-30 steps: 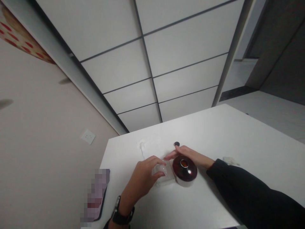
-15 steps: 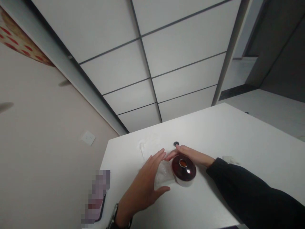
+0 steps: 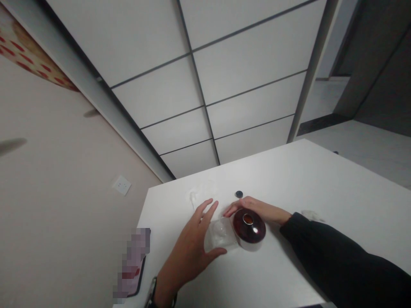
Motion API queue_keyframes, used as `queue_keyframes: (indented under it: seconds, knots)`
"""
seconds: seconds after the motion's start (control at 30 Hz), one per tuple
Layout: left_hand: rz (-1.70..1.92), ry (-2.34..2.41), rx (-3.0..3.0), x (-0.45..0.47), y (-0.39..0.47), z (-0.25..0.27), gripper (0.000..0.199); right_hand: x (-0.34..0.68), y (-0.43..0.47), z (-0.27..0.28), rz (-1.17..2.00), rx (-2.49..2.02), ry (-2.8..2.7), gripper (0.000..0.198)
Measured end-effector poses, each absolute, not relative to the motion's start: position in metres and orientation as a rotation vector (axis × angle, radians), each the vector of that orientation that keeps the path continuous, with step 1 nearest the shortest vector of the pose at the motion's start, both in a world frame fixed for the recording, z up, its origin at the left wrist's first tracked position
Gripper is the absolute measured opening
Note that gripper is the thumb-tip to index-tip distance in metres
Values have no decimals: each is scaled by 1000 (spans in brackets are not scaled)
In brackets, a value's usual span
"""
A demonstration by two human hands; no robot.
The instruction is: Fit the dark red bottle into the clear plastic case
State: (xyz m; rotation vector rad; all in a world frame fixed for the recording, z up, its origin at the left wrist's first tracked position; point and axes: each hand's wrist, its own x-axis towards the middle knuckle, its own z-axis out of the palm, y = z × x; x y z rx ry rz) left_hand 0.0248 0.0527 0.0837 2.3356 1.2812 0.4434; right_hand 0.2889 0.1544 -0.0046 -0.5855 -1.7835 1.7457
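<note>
A round container (image 3: 249,226) with a glossy dark-red top, a ringed hole in it and a pale base stands on the white table. Beside its left side lies a clear plastic piece (image 3: 222,233), box-like or a bag; I cannot tell which. My left hand (image 3: 195,244) is open at the left of this plastic, thumb and fingers spread around it. Whether it touches the plastic is unclear. Behind the container my right hand (image 3: 248,205) reaches leftward with its fingers stretched out, partly hidden by the dark-red top. A small dark disc (image 3: 239,194) lies just beyond that hand.
A phone-like item (image 3: 133,265), partly blurred, lies at the white table's (image 3: 276,171) left edge. A whitish cable (image 3: 192,199) is behind my left hand. Some clear, crumpled material (image 3: 312,215) rests beyond my right sleeve. A wall with a socket (image 3: 122,185) borders the left.
My left hand has drawn slightly left and its fingers have spread, showing more of the clear plastic. The right hand stays behind the container, a little clear of the dark disc.
</note>
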Motion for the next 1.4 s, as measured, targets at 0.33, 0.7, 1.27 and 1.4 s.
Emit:
queue_keyframes:
  seconds: [0.33,0.7,1.27,1.4]
  knots:
    - [418,1292,2345,29,57,78,135,289,148,5,1744,-606,-1787,86]
    - [352,1224,2335,32,59,84,136,288,147,13,1757,-576,-1781,87]
    - [337,1162,2328,29,59,77,100,288,143,2,2011,-584,-1626,91]
    - [536,1218,2286,33,60,76,93,288,146,-6,2026,-545,-1627,95]
